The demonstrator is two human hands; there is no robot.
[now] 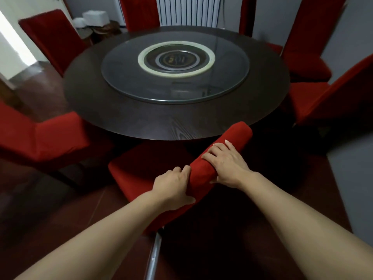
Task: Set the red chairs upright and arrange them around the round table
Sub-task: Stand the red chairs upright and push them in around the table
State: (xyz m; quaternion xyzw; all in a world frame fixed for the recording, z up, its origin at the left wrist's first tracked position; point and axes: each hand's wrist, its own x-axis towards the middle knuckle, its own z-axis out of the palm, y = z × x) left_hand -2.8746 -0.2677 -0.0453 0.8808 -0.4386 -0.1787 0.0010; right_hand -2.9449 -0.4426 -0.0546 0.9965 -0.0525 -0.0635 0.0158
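The nearest red chair [141, 170] stands at the near edge of the round table [125, 116], turned at an angle, so that the far corner of its backrest top lies close against or just over the table rim; whether the 2 touch cannot be told. Its seat points left and toward the table, and a metal leg [154, 253] shows below the backrest.

The person holds the padded backrest top with both hands. The left hand [173, 188] grips the nearer end, fingers curled over the top and thumb pressed along the side. The right hand [226, 161] lies further along, fingers together and bent over the fabric, clamped lightly on it.

Around the table, 6 other red chairs appear upright: 2 on the left [40, 136] [50, 35], 2 at the far side [139, 13] [247, 15] and 2 on the right [308, 47] [323, 102]. A glass turntable [175, 87] sits on the tabletop, and a white radiator [187, 11] stands behind.

This looks like a final squaring of the last chair. The risk is in the swing: turning the backrest could knock its far corner against the table rim, and the loose fabric cover may slide under the hands, leaving the chair skewed. The left neighbour's seat is near enough to be bumped.
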